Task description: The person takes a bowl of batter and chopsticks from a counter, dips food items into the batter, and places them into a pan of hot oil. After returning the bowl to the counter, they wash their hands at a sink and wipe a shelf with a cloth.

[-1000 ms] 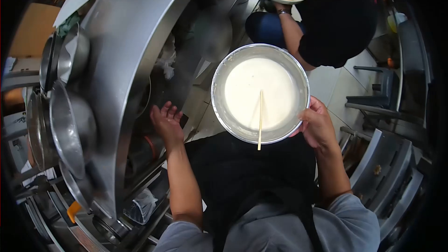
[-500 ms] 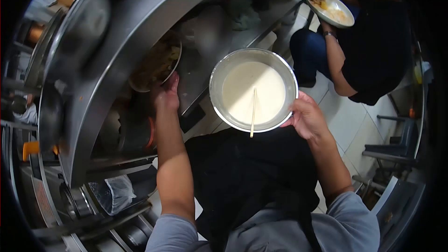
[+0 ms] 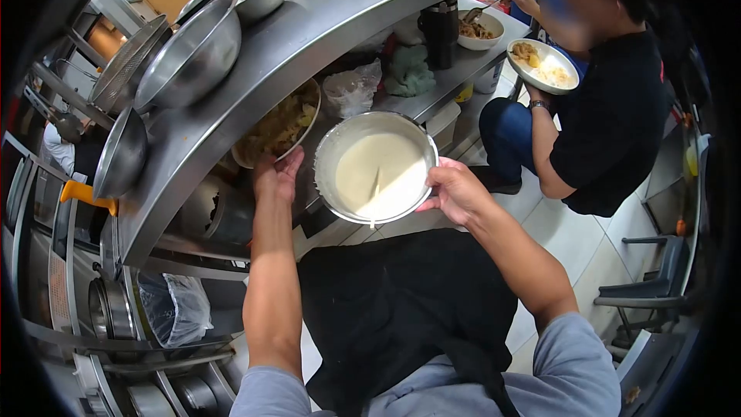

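My right hand grips the right rim of a metal bowl, thumb on top and fingers below. Pale creamy liquid fills much of it, and a thin pale stick stands in the liquid, leaning on the near rim. On the left, my left hand holds the near edge of a bowl of food, its palm turned up. That bowl lies partly beneath the steel upper shelf, which hides its far side. The food looks brownish with yellow chunks.
Several steel bowls stand on the curved upper shelf. A plastic bag, a green cloth and a black tumbler sit below it. At right, a person holds a plate of food. A grey chair stands behind.
The view has shifted, showing more of the upper shelf. The metal bowl now appears further left and lower, nearer the bowl of food. Both hands keep their holds.
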A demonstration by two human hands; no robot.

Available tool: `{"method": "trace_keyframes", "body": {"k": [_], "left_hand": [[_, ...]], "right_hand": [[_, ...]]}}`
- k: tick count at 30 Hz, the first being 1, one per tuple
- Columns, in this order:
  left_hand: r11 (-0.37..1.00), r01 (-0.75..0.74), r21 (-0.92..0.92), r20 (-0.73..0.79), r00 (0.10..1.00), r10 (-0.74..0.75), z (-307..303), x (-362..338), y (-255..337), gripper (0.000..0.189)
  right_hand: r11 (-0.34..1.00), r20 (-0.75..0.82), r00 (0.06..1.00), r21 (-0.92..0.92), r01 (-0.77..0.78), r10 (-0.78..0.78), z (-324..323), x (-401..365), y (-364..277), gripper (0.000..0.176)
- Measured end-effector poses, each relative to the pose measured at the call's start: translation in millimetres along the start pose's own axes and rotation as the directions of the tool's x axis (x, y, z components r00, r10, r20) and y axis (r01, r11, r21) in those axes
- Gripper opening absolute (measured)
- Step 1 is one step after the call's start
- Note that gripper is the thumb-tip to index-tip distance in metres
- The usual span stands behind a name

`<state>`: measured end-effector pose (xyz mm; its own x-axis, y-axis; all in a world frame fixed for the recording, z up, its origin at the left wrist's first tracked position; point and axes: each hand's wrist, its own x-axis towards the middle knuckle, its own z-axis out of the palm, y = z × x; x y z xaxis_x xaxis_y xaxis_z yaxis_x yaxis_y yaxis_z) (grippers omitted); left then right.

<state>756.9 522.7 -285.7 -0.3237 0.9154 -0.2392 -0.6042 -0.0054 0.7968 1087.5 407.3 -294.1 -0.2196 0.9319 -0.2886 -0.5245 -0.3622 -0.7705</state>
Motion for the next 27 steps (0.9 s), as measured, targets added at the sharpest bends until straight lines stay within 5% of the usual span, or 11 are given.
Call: {"method": "trace_keyframes", "body": {"k": [11,22,27], "left_hand": [[0.996,-0.065,0.060,0.030,0.998,0.063,30.6,-16.8,67.4,0.031],[0.997,-0.039,0.068,0.071,0.997,0.034,10.4,-36.7,75.1,0.017],[0.991,-0.045,0.129,0.071,0.997,0.036,-1.2,-37.5,67.2,0.034]], "right_hand": [[0.997,0.083,0.997,0.080,0.005,-0.011,60.5,59.2,14.9,0.019],[0.980,0.074,0.997,0.199,0.014,-0.029,141.8,144.1,42.0,0.010],[0.972,0.145,0.989,0.236,-0.009,-0.027,155.7,182.5,53.4,0.029]]}}
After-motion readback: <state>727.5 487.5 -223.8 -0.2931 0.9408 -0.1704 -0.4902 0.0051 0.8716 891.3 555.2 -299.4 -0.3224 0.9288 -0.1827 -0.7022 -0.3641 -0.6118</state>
